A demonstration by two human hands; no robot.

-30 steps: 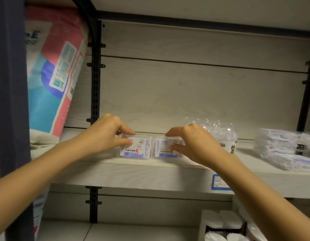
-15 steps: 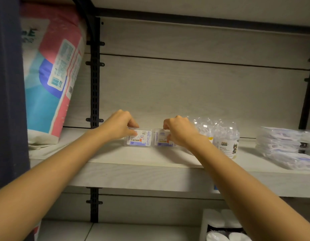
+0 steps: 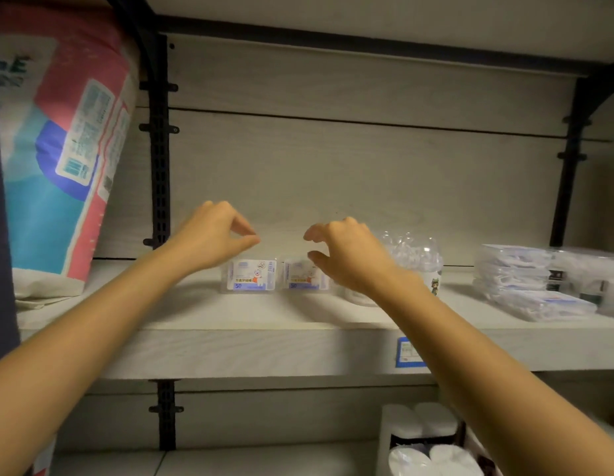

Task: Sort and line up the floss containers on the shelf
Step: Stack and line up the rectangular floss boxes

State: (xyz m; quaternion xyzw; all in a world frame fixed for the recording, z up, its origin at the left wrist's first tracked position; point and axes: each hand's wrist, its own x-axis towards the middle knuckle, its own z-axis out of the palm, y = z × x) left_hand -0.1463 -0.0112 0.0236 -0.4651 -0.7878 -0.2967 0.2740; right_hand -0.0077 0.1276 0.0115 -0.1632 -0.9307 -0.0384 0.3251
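Left hand (image 3: 212,237), fingertips pinched on nothing, and half-open empty right hand (image 3: 347,257) hover above floss containers (image 3: 249,275) marked "50".

On the shelf (image 3: 264,314), the left floss box (image 3: 251,275) stands just beside the right floss box (image 3: 300,276). Right of them sit some tubs (image 3: 415,252), then a pile of flat packs (image 3: 525,280) further right. A big bag (image 3: 58,149) leans at the far left. A tag (image 3: 407,352) hangs on the shelf's front edge, with rolls (image 3: 422,438) below
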